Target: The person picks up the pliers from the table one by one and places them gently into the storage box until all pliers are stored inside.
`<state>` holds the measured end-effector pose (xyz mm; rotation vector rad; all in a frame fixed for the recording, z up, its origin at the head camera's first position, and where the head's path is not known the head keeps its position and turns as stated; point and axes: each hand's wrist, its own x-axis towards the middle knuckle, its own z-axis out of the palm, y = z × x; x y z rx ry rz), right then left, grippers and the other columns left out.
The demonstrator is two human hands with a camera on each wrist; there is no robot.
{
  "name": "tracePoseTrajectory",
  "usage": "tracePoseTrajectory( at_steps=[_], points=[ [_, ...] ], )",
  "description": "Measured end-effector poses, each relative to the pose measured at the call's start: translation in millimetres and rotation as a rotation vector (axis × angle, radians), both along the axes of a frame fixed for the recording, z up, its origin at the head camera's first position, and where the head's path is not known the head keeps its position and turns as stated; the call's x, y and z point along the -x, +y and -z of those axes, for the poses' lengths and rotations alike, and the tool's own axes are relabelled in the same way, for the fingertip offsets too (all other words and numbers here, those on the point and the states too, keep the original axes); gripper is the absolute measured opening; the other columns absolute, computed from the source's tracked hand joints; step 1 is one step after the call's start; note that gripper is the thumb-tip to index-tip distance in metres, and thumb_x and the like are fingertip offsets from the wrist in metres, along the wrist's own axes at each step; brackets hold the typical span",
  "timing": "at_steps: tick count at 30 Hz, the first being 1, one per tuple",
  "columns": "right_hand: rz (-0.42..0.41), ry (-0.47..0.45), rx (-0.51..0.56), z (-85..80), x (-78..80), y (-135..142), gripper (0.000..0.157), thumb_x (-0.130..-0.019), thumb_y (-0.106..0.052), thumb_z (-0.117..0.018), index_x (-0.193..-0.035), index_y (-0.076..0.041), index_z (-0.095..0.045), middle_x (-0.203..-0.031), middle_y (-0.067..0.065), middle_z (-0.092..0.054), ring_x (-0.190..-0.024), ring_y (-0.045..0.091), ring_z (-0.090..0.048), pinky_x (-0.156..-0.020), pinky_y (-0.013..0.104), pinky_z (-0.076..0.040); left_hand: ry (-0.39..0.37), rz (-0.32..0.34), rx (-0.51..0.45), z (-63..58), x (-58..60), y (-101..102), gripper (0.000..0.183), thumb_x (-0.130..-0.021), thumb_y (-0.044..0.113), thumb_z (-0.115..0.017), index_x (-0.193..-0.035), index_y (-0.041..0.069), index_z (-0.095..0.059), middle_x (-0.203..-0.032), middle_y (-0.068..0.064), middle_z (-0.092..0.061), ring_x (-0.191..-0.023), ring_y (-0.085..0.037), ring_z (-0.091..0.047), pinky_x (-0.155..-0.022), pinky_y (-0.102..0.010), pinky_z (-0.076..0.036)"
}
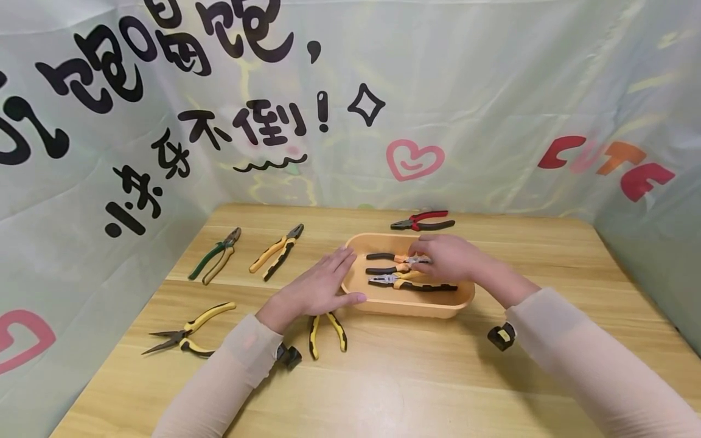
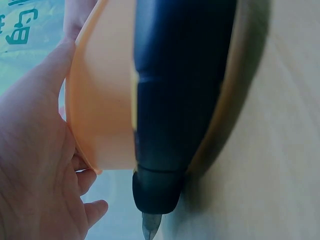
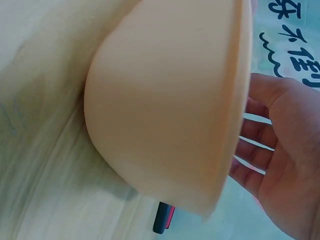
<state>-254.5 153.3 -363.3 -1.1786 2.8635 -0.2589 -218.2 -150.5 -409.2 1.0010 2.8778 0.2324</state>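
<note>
Pliers with orange-and-black handles (image 1: 403, 266) lie lengthwise in the peach tray (image 1: 405, 309); the right hand (image 1: 449, 257) pinches their right-pointing head in curled fingers. Yellow-and-black pliers (image 1: 404, 283) beside them point left. The left hand (image 1: 317, 286) rests straight fingers on the tray.

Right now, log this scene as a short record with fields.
surface: wooden table
container: peach bin
inside: orange-and-black pliers, yellow-and-black pliers
left hand: on the bin's left rim
right hand: at the orange-and-black pliers' jaws, grip unclear
behind bin: red-and-black pliers
left of bin: green-and-tan pliers, amber-handled combination pliers, long-nose pliers
partly hidden by left hand: yellow-handled pliers
</note>
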Motion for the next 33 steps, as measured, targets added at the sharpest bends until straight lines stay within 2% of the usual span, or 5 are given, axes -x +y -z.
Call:
tracePoseTrajectory(
  at_steps=[10, 20, 27, 33],
  points=[
    [-0.029, 0.062, 0.062, -7.4, 3.5, 9.6, 0.027, -0.094, -0.027, -0.068, -0.111, -0.006, -0.070, -0.102, 0.004, -0.065, -0.087, 0.022, -0.065, -0.076, 0.043, -0.054, 0.005, 0.006, 0.003, 0.8, 2.5, -0.5, 0.105, -0.088, 0.082, -0.018, -0.157, 0.002, -0.010, -0.163, -0.012, -0.004, -0.149, -0.022, 0.004, -0.119, -0.038, -0.007],
    [0.015, 0.060, 0.064, -17.6, 10.6, 16.5, 0.033, -0.094, -0.028, -0.067, -0.117, -0.005, -0.067, -0.113, 0.010, -0.066, -0.097, 0.030, -0.065, -0.085, 0.048, -0.052, 0.007, 0.014, -0.009, 1.9, 2.8, -1.6, 0.104, -0.089, 0.081, -0.019, -0.156, 0.002, -0.011, -0.163, -0.013, -0.005, -0.149, -0.023, 0.003, -0.119, -0.040, -0.008],
    [0.054, 0.082, 0.073, -17.7, 15.6, 22.8, 0.034, -0.095, -0.029, -0.066, -0.121, -0.005, -0.065, -0.116, 0.011, -0.064, -0.099, 0.031, -0.063, -0.089, 0.051, -0.049, 0.008, 0.011, -0.011, 2.1, 2.3, -1.4, 0.105, -0.089, 0.081, -0.019, -0.156, 0.002, -0.012, -0.163, -0.013, -0.005, -0.149, -0.023, 0.002, -0.119, -0.040, -0.009],
    [0.090, 0.097, 0.082, -14.8, 20.0, 26.7, 0.044, -0.097, -0.035, -0.063, -0.130, -0.007, -0.060, -0.124, 0.014, -0.060, -0.114, 0.037, -0.056, -0.098, 0.055, -0.043, 0.011, 0.016, -0.006, 1.8, 2.2, -0.3, 0.105, -0.089, 0.081, -0.019, -0.156, 0.001, -0.012, -0.163, -0.013, -0.005, -0.149, -0.025, 0.000, -0.119, -0.040, -0.009]
  ],
)
